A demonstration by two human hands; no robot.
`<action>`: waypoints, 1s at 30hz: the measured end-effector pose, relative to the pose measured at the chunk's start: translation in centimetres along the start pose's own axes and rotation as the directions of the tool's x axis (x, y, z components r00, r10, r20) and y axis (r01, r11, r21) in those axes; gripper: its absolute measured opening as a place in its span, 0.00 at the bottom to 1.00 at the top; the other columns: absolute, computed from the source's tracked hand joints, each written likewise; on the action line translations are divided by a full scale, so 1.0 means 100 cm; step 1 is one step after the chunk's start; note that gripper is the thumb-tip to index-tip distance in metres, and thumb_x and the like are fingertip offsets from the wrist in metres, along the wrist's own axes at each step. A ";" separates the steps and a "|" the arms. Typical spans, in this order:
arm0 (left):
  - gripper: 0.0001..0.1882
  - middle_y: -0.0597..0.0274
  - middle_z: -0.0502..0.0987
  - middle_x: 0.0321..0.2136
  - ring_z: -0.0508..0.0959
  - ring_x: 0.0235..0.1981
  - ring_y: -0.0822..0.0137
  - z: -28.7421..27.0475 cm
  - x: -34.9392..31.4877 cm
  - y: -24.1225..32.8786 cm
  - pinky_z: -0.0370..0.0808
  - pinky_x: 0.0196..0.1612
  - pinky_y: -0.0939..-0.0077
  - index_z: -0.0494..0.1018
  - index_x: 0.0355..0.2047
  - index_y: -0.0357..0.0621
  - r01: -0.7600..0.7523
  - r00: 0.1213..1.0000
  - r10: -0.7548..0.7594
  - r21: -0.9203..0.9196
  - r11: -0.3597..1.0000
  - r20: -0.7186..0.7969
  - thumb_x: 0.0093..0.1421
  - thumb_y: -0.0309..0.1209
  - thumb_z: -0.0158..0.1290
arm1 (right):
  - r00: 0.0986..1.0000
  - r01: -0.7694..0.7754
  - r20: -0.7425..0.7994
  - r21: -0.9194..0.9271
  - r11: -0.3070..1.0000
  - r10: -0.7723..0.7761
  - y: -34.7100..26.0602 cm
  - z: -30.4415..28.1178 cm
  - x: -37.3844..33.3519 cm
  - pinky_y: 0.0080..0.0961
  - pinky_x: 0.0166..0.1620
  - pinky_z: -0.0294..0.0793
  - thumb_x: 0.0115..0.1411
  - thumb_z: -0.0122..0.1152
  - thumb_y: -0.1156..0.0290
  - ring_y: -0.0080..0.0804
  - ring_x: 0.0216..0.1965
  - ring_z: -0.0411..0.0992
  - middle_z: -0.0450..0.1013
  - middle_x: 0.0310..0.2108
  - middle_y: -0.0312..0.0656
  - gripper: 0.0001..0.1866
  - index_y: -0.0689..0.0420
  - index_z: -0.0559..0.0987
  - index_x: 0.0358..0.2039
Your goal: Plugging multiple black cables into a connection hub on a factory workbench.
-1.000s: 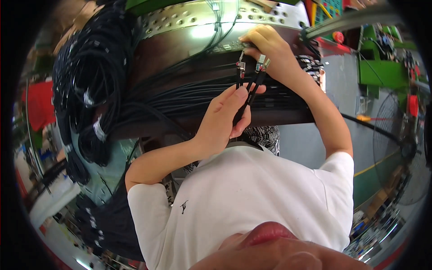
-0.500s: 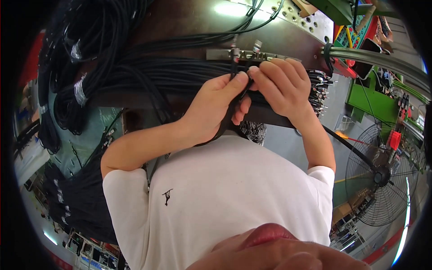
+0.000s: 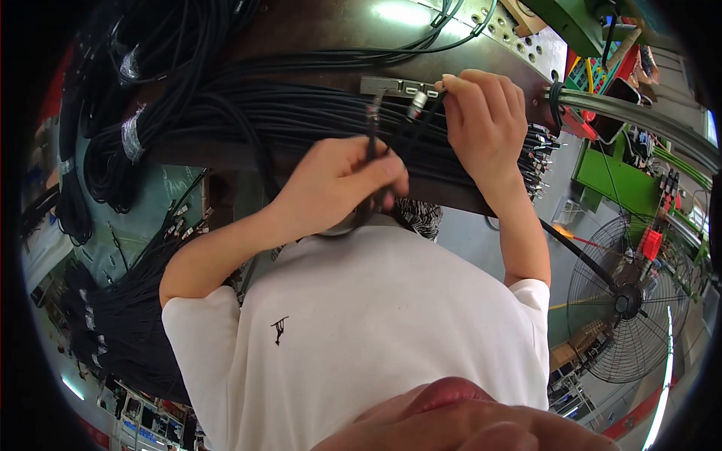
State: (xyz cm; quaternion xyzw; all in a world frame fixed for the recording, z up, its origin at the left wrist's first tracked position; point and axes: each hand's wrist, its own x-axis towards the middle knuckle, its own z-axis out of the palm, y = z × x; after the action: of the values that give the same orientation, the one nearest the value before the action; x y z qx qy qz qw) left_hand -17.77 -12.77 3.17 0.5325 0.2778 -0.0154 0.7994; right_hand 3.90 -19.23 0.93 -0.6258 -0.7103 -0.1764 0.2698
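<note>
Left hand [image 3: 327, 184]: one, bare, fingers curled in a grasp around an upright black cable [image 3: 371, 143]; thumb laid across it, fingertips blurred.

Cable tip [image 3: 374, 113]: metal-ended, blurred, standing just above the left fingers.

Right hand [image 3: 489, 124]: one, bare, above and to the right of the left fingers; thumb and forefinger pinched together on a dark cable end [image 3: 432, 113], the strand slanting from them down toward the left fingers (its lower course is too blurred to follow).

Silvery connector [image 3: 417, 105]: one, tilted, between the two sets of fingers, nearer the right fingertips.

Slotted metal strip [image 3: 383, 86]: one, pale, lying beyond the left fingers, its visible right end just beside the right fingertips.

Long black cables [image 3: 301, 120]: a thick bundle, laid crosswise behind the left fingers and passing below the right fingertips.

Connector ends [image 3: 540, 154]: a cluster, silvery, to the right of the right fingers, past the wrist.

Coiled cables [image 3: 169, 105]: black, heaped well to the left of the left fingers, with clear wrapping [image 3: 131, 135] about one coil.

Perforated metal plate [image 3: 519, 37]: above and to the right of the right fingers.

Caged fan [image 3: 624, 302]: one, black, well below and right of the right fingers.
</note>
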 end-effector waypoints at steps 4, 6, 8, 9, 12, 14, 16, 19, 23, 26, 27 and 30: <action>0.20 0.54 0.78 0.27 0.77 0.24 0.69 -0.013 -0.002 0.016 0.76 0.29 0.79 0.73 0.43 0.34 -0.264 0.951 0.213 -0.227 0.938 -0.226 0.72 0.39 0.40 | 0.963 -0.270 0.053 0.273 0.923 0.266 -0.007 0.005 0.001 0.30 0.36 0.72 0.49 0.66 0.79 0.35 0.34 0.74 0.76 0.31 0.35 0.09 0.54 0.77 0.31; 0.23 0.55 0.77 0.23 0.76 0.19 0.68 -0.011 -0.005 0.023 0.76 0.25 0.77 0.72 0.43 0.32 -0.082 0.996 0.081 -0.437 0.896 -0.022 0.73 0.42 0.37 | 0.986 -0.168 0.078 0.383 0.908 0.150 -0.008 0.008 0.007 0.30 0.36 0.75 0.48 0.67 0.80 0.36 0.35 0.75 0.77 0.30 0.35 0.08 0.56 0.77 0.28; 0.24 0.55 0.77 0.22 0.76 0.18 0.69 -0.002 -0.005 0.020 0.76 0.24 0.78 0.71 0.42 0.32 0.009 1.000 -0.006 -0.429 0.903 0.009 0.72 0.44 0.38 | 0.960 -0.277 0.159 0.474 0.836 0.228 -0.010 0.007 0.009 0.30 0.37 0.76 0.47 0.68 0.79 0.37 0.35 0.76 0.77 0.30 0.35 0.08 0.57 0.77 0.27; 0.24 0.55 0.77 0.22 0.76 0.18 0.69 0.000 -0.002 0.017 0.75 0.24 0.79 0.71 0.42 0.32 0.040 0.999 -0.030 -0.427 0.903 0.030 0.72 0.44 0.38 | 0.919 -0.385 0.271 0.468 0.796 0.286 -0.009 0.002 0.012 0.29 0.36 0.76 0.47 0.67 0.80 0.37 0.33 0.76 0.77 0.30 0.36 0.08 0.58 0.77 0.28; 0.23 0.56 0.77 0.22 0.76 0.18 0.70 0.003 0.004 0.011 0.75 0.23 0.80 0.71 0.40 0.33 0.070 0.997 -0.049 -0.429 0.901 0.061 0.72 0.44 0.38 | 0.875 -0.463 0.367 0.444 0.767 0.316 -0.005 -0.001 0.019 0.30 0.35 0.75 0.47 0.68 0.78 0.38 0.31 0.76 0.77 0.30 0.38 0.08 0.58 0.79 0.29; 0.23 0.57 0.77 0.22 0.76 0.18 0.70 0.004 0.006 0.009 0.74 0.23 0.80 0.71 0.40 0.34 0.067 0.997 -0.041 -0.433 0.899 0.070 0.72 0.44 0.39 | 0.826 -0.518 0.465 0.405 0.753 0.318 -0.003 0.000 0.021 0.31 0.34 0.74 0.47 0.68 0.75 0.38 0.30 0.75 0.76 0.29 0.37 0.07 0.57 0.79 0.28; 0.22 0.56 0.77 0.21 0.76 0.17 0.70 0.003 0.006 0.009 0.74 0.23 0.81 0.71 0.37 0.35 0.063 0.997 -0.041 -0.423 0.904 0.061 0.72 0.44 0.39 | 0.811 -0.545 0.476 0.398 0.738 0.341 -0.003 0.003 0.020 0.32 0.34 0.74 0.47 0.68 0.74 0.39 0.31 0.75 0.75 0.28 0.37 0.06 0.56 0.79 0.27; 0.22 0.56 0.77 0.21 0.76 0.17 0.70 0.003 0.008 0.006 0.74 0.23 0.81 0.71 0.36 0.36 0.076 0.995 -0.043 -0.429 0.900 0.086 0.72 0.44 0.39 | 0.854 -0.466 0.401 0.309 0.829 0.331 -0.007 0.005 0.014 0.32 0.37 0.73 0.48 0.67 0.74 0.38 0.37 0.74 0.76 0.32 0.36 0.07 0.54 0.80 0.29; 0.21 0.56 0.77 0.20 0.76 0.17 0.70 0.001 0.011 0.012 0.74 0.22 0.81 0.71 0.36 0.37 0.089 0.994 -0.049 -0.449 0.889 0.099 0.72 0.43 0.39 | 0.986 -0.165 0.047 0.287 0.944 0.158 -0.005 0.000 -0.002 0.32 0.39 0.73 0.49 0.64 0.75 0.37 0.36 0.74 0.75 0.36 0.36 0.10 0.54 0.79 0.34; 0.23 0.56 0.77 0.22 0.76 0.18 0.70 0.010 0.009 0.022 0.74 0.24 0.81 0.72 0.39 0.35 0.164 0.981 -0.107 -0.385 0.908 0.164 0.72 0.44 0.38 | 0.994 0.106 -0.033 0.178 0.978 -0.102 -0.010 -0.017 0.006 0.31 0.39 0.72 0.48 0.63 0.75 0.35 0.36 0.74 0.75 0.37 0.35 0.12 0.54 0.78 0.35; 0.23 0.56 0.78 0.23 0.76 0.20 0.71 0.011 0.011 0.031 0.75 0.27 0.80 0.72 0.43 0.34 0.159 0.979 -0.106 -0.331 0.930 0.172 0.72 0.44 0.37 | 0.991 0.131 -0.016 0.187 0.974 -0.130 -0.001 -0.012 0.012 0.28 0.40 0.72 0.48 0.62 0.74 0.33 0.36 0.75 0.75 0.36 0.33 0.11 0.54 0.77 0.35; 0.27 0.61 0.78 0.25 0.76 0.22 0.74 0.016 0.002 0.026 0.77 0.35 0.78 0.67 0.56 0.36 -0.216 0.975 0.215 -0.020 0.976 -0.051 0.73 0.47 0.34 | 0.979 -0.185 -0.017 0.366 0.912 0.205 0.002 -0.009 -0.008 0.29 0.40 0.73 0.49 0.62 0.81 0.36 0.36 0.76 0.77 0.35 0.35 0.11 0.55 0.77 0.34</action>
State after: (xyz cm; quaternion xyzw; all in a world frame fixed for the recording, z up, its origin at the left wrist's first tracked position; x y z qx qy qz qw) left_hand -16.05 -12.95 5.69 0.5493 0.2381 0.0878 0.7962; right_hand 4.34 -20.41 1.14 -0.6279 -0.6568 -0.0318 0.4163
